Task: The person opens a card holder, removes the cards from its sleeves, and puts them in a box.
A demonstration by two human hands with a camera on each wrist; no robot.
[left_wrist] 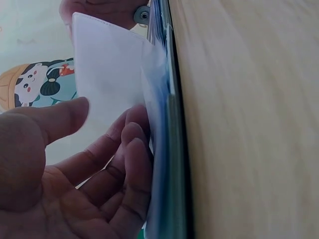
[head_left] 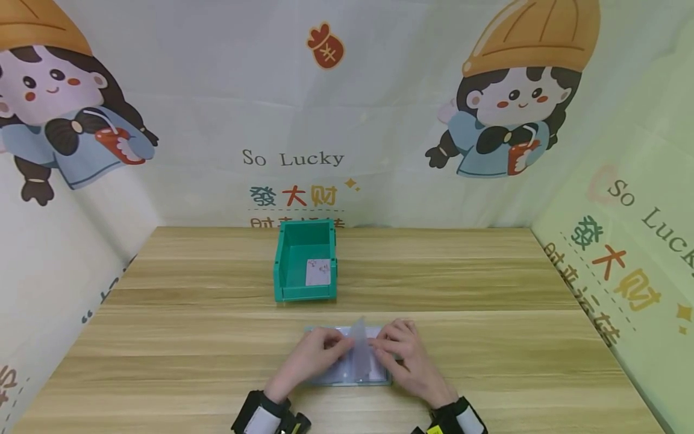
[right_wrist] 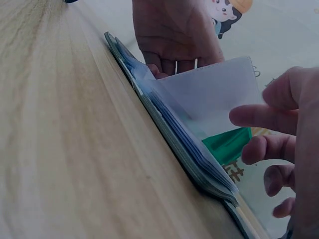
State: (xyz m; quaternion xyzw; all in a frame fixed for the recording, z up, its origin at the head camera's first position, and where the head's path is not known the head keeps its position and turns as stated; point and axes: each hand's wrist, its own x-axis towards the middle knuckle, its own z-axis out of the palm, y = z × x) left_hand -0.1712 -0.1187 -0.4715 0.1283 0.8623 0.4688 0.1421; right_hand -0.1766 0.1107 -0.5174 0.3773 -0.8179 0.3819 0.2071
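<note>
A small card album [head_left: 331, 378] with clear plastic sleeve pages lies spread open near the front of the table. One translucent page [head_left: 359, 355] stands upright between the two hands, and it shows large in the left wrist view. My left hand [head_left: 320, 351] is on the page's left side, thumb apart from the fingers and close to the page, fingertips low against the album pages. On the other side is my right hand [head_left: 405, 355], its fingers spread and loosely bent, the index fingertip right at the standing page in the right wrist view.
Behind the album stands a green open-front bin [head_left: 305, 294] with a pale printed card [head_left: 318, 272] on its floor. The wooden table [head_left: 461, 271] ends at a printed cloth backdrop [head_left: 390, 181] at the back and sides.
</note>
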